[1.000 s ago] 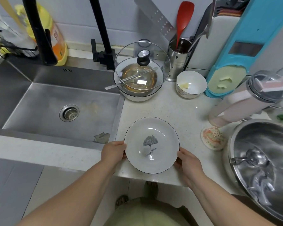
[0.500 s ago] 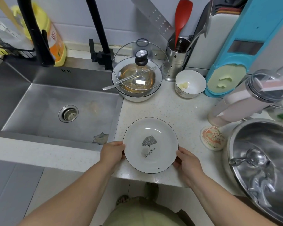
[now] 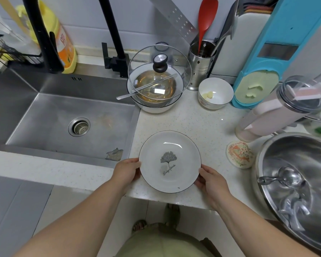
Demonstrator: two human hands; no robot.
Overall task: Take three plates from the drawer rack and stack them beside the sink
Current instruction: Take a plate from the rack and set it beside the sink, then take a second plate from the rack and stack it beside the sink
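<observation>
I have the plate (image 3: 170, 161) on the tabletop (image 3: 202, 123) just right of the sink (image 3: 67, 117); my left hand (image 3: 127, 171) and right hand (image 3: 210, 179) grip its opposite rims, fingers curled.

Both my forearms reach forward, bare. My left hand (image 3: 127, 171) cups the left rim of the plate (image 3: 170, 161), fingers curled under. My right hand (image 3: 211, 179) grips its lower right rim, thumb along the edge. Wrists level.
</observation>
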